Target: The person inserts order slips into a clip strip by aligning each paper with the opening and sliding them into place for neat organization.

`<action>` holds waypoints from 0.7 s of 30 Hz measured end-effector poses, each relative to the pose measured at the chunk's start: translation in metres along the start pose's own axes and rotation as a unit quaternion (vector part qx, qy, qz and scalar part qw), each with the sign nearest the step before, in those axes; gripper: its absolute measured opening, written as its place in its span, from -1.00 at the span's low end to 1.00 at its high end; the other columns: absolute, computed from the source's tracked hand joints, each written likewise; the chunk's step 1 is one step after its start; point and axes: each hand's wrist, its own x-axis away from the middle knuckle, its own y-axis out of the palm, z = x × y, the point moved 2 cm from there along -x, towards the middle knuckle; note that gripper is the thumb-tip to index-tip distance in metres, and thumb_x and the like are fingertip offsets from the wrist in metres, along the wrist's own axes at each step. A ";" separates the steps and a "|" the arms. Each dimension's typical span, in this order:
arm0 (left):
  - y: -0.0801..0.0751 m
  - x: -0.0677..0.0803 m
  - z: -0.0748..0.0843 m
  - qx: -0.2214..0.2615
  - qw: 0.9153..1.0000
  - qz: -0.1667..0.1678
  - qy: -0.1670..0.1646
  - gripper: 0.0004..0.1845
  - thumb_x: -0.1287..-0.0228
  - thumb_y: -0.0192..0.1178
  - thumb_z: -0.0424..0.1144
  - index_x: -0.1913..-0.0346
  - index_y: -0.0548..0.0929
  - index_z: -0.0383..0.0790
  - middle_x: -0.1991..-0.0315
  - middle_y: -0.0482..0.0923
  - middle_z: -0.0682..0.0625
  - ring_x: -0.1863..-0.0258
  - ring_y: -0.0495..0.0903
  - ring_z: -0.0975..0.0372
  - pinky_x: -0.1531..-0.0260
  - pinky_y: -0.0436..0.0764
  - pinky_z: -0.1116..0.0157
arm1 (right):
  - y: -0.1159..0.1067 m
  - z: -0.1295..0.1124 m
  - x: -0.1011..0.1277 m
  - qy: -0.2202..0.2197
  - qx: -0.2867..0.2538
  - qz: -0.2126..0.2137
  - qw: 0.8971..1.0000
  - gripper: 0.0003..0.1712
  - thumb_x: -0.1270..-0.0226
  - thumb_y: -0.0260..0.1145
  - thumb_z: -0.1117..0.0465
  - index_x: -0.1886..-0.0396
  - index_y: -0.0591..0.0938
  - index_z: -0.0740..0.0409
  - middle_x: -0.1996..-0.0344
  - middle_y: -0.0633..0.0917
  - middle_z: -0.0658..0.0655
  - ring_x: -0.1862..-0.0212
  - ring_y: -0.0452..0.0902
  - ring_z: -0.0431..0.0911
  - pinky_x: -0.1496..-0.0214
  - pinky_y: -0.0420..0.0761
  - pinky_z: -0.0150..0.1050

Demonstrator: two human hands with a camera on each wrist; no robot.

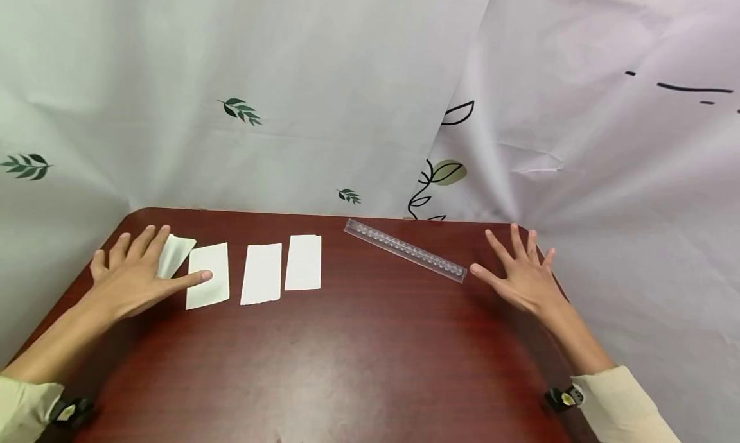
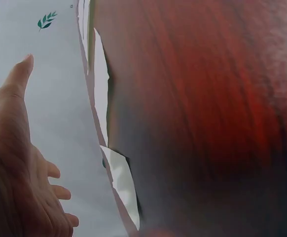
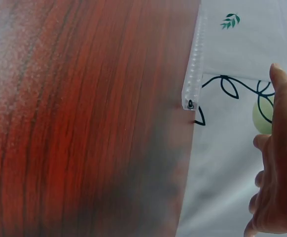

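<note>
White leaf-print sheeting backs a reddish-brown wood-grain table. Left hand and right hand: fingers spread, grip slack, 0 items held. Clear plastic strip lies slantwise near the right hand, not gripped. 4 white paper slips lie at the table's left, 2 partly covered by the left hand. Assessed step: apparent pause, handling idle; picking up a slip would call for pinching 1 edge.
</note>
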 end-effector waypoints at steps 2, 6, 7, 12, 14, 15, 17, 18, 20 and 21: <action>0.002 0.001 -0.003 0.001 1.000 -0.002 -0.006 0.48 -0.36 0.24 0.64 -0.87 -0.35 -0.20 -0.84 -0.26 -0.47 -0.74 -0.31 -0.60 -0.42 -0.23 -0.75 | 0.001 0.000 -0.001 0.000 -0.002 0.000 1.000 0.14 -0.62 0.06 -0.62 -0.93 -0.06 -0.26 -0.87 -0.37 0.31 -0.80 -0.60 0.56 -0.57 -0.42 0.85; 0.004 0.002 -0.009 0.005 1.000 -0.003 -0.020 0.46 -0.37 0.21 0.65 -0.87 -0.35 -0.17 -0.83 -0.24 -0.47 -0.72 -0.26 -0.61 -0.41 -0.16 -0.72 | 0.002 0.000 -0.003 -0.001 -0.007 0.003 1.000 0.16 -0.60 0.07 -0.62 -0.93 -0.09 -0.27 -0.88 -0.33 0.31 -0.81 -0.55 0.56 -0.60 -0.39 0.82; 0.004 0.003 -0.011 0.006 1.000 -0.003 -0.022 0.46 -0.38 0.21 0.65 -0.87 -0.34 -0.18 -0.83 -0.23 -0.48 -0.72 -0.25 -0.61 -0.40 -0.14 -0.72 | 0.003 -0.001 -0.004 -0.002 -0.008 0.002 1.000 0.17 -0.60 0.08 -0.62 -0.93 -0.09 -0.26 -0.88 -0.32 0.31 -0.81 -0.54 0.57 -0.61 -0.38 0.81; 0.004 0.004 -0.019 0.009 0.999 -0.007 -0.040 0.47 -0.37 0.19 0.68 -0.86 -0.31 -0.23 -0.80 -0.18 -0.51 -0.66 -0.15 -0.63 -0.31 0.00 -0.66 | 0.007 -0.004 -0.010 -0.005 -0.008 -0.007 1.000 0.18 -0.58 0.08 -0.64 -0.93 -0.06 -0.24 -0.88 -0.22 0.33 -0.82 -0.40 0.57 -0.69 -0.27 0.74; 0.003 0.003 -0.021 0.011 0.999 -0.009 -0.049 0.49 -0.36 0.18 0.69 -0.86 -0.30 -0.26 -0.79 -0.17 -0.52 -0.62 -0.12 -0.66 -0.22 0.08 -0.62 | 0.009 -0.007 -0.013 -0.006 -0.007 -0.014 1.000 0.19 -0.57 0.07 -0.66 -0.93 -0.07 -0.26 -0.88 -0.19 0.33 -0.83 -0.33 0.56 -0.72 -0.21 0.70; 0.003 0.003 -0.023 0.012 0.998 -0.011 -0.054 0.49 -0.35 0.18 0.69 -0.85 -0.29 -0.29 -0.78 -0.16 -0.53 -0.58 -0.10 -0.68 -0.17 0.12 -0.60 | 0.010 -0.008 -0.014 -0.006 -0.006 -0.018 1.000 0.19 -0.56 0.07 -0.67 -0.93 -0.08 -0.28 -0.88 -0.16 0.33 -0.83 -0.29 0.56 -0.73 -0.15 0.68; 0.002 0.001 -0.026 0.013 0.998 -0.018 -0.062 0.50 -0.36 0.17 0.70 -0.84 -0.29 -0.34 -0.75 -0.14 -0.57 -0.51 -0.06 -0.74 -0.08 0.17 -0.58 | 0.012 -0.011 -0.017 -0.007 -0.001 -0.026 1.000 0.20 -0.55 0.06 -0.69 -0.92 -0.09 -0.32 -0.89 -0.12 0.32 -0.84 -0.21 0.53 -0.71 0.04 0.67; 0.001 -0.001 -0.028 0.012 0.998 -0.022 -0.066 0.51 -0.36 0.16 0.70 -0.84 -0.28 -0.37 -0.73 -0.13 -0.61 -0.47 -0.03 -0.77 -0.04 0.19 -0.58 | 0.013 -0.013 -0.018 -0.010 0.001 -0.029 1.000 0.20 -0.54 0.06 -0.70 -0.92 -0.09 -0.33 -0.89 -0.10 0.32 -0.84 -0.17 0.52 -0.68 0.13 0.68; 0.000 -0.003 -0.032 0.012 0.997 -0.030 -0.073 0.51 -0.37 0.15 0.70 -0.82 -0.26 -0.42 -0.67 -0.09 -0.68 -0.39 0.02 -0.81 0.03 0.23 -0.57 | 0.016 -0.017 -0.020 -0.015 0.009 -0.036 0.999 0.20 -0.52 0.06 -0.72 -0.92 -0.08 -0.36 -0.88 -0.04 0.31 -0.83 -0.07 0.49 -0.59 0.30 0.69; -0.001 -0.005 -0.034 0.012 0.997 -0.033 -0.075 0.51 -0.37 0.14 0.70 -0.81 -0.25 -0.45 -0.64 -0.06 -0.72 -0.36 0.05 -0.82 0.05 0.24 -0.57 | 0.017 -0.018 -0.022 -0.017 0.012 -0.039 0.999 0.20 -0.51 0.06 -0.73 -0.92 -0.06 -0.37 -0.88 0.00 0.31 -0.83 -0.02 0.47 -0.54 0.36 0.69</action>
